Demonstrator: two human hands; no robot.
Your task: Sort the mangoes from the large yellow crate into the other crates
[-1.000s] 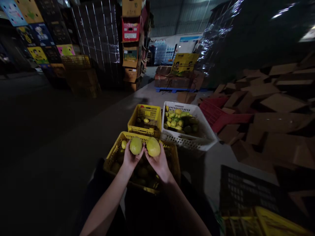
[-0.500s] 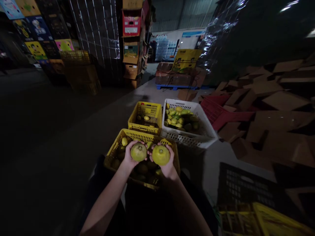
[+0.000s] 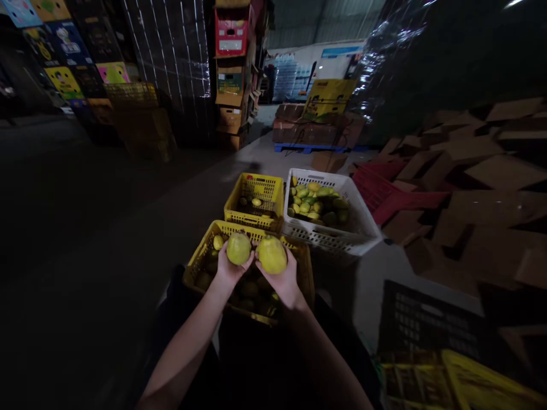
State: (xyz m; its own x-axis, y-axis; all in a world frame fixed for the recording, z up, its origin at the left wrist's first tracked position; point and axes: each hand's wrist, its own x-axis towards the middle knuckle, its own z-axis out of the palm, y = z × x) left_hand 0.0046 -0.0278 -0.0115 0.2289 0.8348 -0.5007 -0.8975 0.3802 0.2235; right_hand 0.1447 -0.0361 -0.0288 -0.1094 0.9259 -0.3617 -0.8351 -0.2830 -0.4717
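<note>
In my left hand [image 3: 231,267], fingers curled round its underside, rests a roundish yellow-green fruit [image 3: 239,249]. My right hand [image 3: 287,279] is closed round a larger, yellower fruit [image 3: 272,254] of a slightly longer shape; its exact kind is unclear. The two fruits are held side by side, close together, above a yellow plastic crate [image 3: 196,262]. More fruit lies in this crate, mostly in shadow, with one small yellow fruit [image 3: 217,242] showing beside my left hand.
Behind stands another yellow crate [image 3: 260,181] with a few fruits. A white crate [image 3: 363,219] of yellow-green fruit adjoins it. To the right are a red crate [image 3: 384,196] and heaped cardboard [image 3: 491,210]. A dark crate [image 3: 427,313] lies lower right. Stacked boxes [image 3: 231,80] rise behind.
Both fruits have been turned, so their round stem ends no longer face me. My hands have risen a little and the right one has shifted left.
</note>
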